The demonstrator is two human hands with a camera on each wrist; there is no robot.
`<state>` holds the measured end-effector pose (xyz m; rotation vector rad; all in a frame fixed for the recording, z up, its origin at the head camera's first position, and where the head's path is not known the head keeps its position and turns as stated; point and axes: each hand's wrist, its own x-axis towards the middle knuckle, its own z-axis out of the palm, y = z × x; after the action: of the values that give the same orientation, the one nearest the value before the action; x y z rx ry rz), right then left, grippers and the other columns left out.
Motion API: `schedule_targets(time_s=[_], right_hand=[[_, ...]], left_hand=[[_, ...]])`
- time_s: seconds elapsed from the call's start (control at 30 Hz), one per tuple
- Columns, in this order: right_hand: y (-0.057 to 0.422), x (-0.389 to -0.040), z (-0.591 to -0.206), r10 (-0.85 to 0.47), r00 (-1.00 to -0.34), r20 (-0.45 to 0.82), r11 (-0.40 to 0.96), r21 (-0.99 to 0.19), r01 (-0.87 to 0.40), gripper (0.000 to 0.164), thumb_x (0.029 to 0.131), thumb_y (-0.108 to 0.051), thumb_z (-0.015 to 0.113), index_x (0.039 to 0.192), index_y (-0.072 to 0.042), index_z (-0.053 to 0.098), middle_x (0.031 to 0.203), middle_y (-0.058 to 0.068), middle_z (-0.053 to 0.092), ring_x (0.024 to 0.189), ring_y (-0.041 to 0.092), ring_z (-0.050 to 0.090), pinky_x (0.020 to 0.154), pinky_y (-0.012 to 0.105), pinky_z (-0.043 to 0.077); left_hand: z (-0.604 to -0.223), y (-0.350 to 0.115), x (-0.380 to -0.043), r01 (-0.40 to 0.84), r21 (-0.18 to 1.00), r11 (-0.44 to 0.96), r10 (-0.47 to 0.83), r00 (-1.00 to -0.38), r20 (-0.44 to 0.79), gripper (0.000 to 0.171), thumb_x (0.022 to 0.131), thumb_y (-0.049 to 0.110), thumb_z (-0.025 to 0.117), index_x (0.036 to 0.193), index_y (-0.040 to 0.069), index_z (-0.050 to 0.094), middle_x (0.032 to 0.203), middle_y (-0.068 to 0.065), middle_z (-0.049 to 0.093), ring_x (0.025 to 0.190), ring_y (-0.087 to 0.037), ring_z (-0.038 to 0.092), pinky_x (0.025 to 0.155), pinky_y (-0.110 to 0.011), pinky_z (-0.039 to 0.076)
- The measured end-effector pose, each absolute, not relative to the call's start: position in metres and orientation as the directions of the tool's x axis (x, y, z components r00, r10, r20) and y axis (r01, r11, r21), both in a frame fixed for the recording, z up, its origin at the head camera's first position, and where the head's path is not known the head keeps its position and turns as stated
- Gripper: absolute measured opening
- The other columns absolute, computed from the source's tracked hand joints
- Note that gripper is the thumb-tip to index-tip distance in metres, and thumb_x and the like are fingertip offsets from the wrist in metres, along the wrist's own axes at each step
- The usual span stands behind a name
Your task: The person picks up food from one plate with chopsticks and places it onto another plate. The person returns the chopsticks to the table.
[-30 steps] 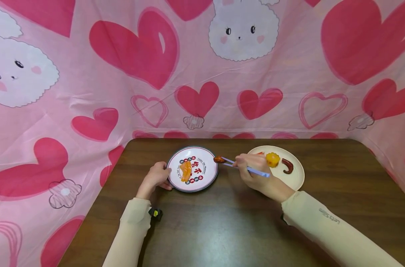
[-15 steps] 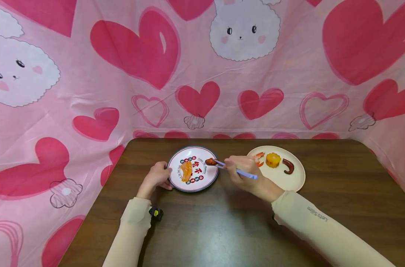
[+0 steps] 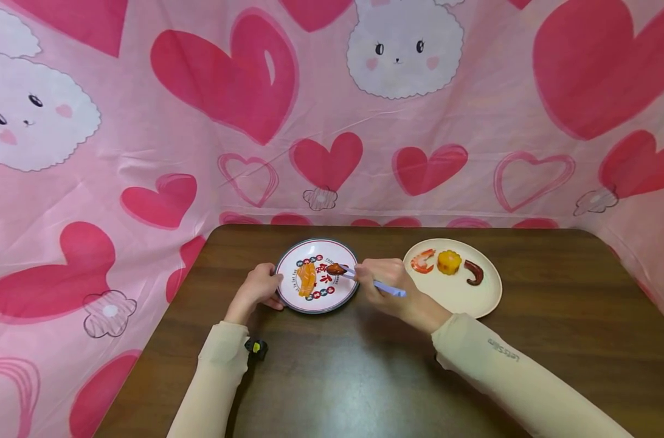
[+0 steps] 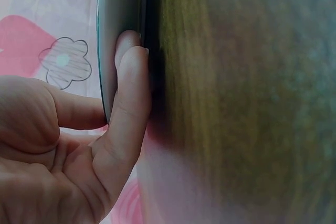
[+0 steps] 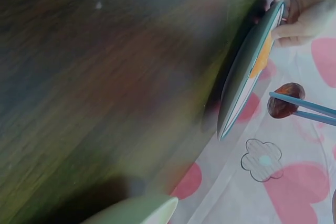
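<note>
In the head view my left hand (image 3: 257, 286) pinches the left edge of a round white plate (image 3: 315, 247) with red lettering. The left wrist view shows the thumb at the rim and the fingers (image 4: 134, 93) beneath it. An orange salmon-like slice (image 3: 307, 280) lies on this plate. My right hand (image 3: 388, 287) holds light-purple chopsticks (image 3: 390, 289). Their tips grip a glossy brown, rounded food piece (image 3: 336, 269) over the plate's right half. In the right wrist view the brown piece (image 5: 284, 106) hangs between the chopstick tips, clear of the plate (image 5: 239, 82).
A cream oval plate (image 3: 459, 299) stands to the right, behind my right forearm. It bears a shrimp (image 3: 422, 261), a yellow corn piece (image 3: 449, 262) and a dark red curled piece (image 3: 473, 272). Pink heart-print cloth (image 3: 332, 109) hangs along the brown table's (image 3: 310, 371) far edge and left side.
My right hand has moved left, carrying the brown piece in the chopsticks from the plate's right rim to over its middle. The shrimp has come into full view. My left hand stays put.
</note>
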<state>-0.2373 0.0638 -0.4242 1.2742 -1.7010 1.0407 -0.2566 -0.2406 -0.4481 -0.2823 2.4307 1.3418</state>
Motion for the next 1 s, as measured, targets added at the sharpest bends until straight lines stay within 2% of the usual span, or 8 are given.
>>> schedule_targets(time_s=[0.43, 0.6, 0.8, 1.0], right_hand=[[0.050, -0.238, -0.432, -0.399, -0.260, 0.879, 0.170, -0.208, -0.963, 0.045, 0.114, -0.028, 0.046, 0.075, -0.010, 0.060, 0.066, -0.001, 0.066, 0.054, 0.010, 0.060, 0.050, 0.023, 0.055], [0.046, -0.238, -0.435, -0.405, -0.265, 0.875, 0.183, -0.206, -0.961, 0.047, 0.114, -0.030, 0.045, 0.075, -0.010, 0.061, 0.064, -0.002, 0.064, 0.052, 0.008, 0.057, 0.048, 0.023, 0.053], [0.042, -0.238, -0.439, -0.432, -0.282, 0.857, 0.177, -0.226, -0.958, 0.049, 0.114, -0.031, 0.044, 0.074, -0.010, 0.063, 0.063, -0.004, 0.062, 0.050, 0.006, 0.052, 0.047, 0.017, 0.048], [0.040, -0.237, -0.441, -0.448, -0.311, 0.838, 0.191, -0.250, -0.949, 0.053, 0.114, -0.035, 0.043, 0.071, -0.011, 0.060, 0.059, -0.005, 0.056, 0.049, 0.007, 0.047, 0.045, 0.016, 0.043]], left_hand=[[-0.447, -0.242, -0.256, -0.321, 0.780, 0.537, 0.005, -0.923, -0.384, 0.023, 0.111, 0.015, 0.052, 0.124, -0.005, 0.051, 0.088, -0.022, 0.060, 0.058, -0.026, 0.069, 0.058, -0.035, 0.064], [-0.447, -0.242, -0.256, -0.319, 0.777, 0.542, 0.006, -0.924, -0.383, 0.024, 0.111, 0.015, 0.052, 0.125, -0.005, 0.051, 0.088, -0.022, 0.060, 0.058, -0.027, 0.069, 0.058, -0.035, 0.064], [-0.448, -0.241, -0.256, -0.325, 0.777, 0.539, 0.003, -0.922, -0.388, 0.025, 0.111, 0.015, 0.052, 0.126, -0.005, 0.051, 0.089, -0.022, 0.060, 0.058, -0.026, 0.069, 0.058, -0.035, 0.064], [-0.447, -0.241, -0.256, -0.323, 0.779, 0.538, 0.002, -0.923, -0.384, 0.023, 0.111, 0.015, 0.052, 0.124, -0.005, 0.051, 0.088, -0.022, 0.060, 0.059, -0.027, 0.069, 0.058, -0.035, 0.064]])
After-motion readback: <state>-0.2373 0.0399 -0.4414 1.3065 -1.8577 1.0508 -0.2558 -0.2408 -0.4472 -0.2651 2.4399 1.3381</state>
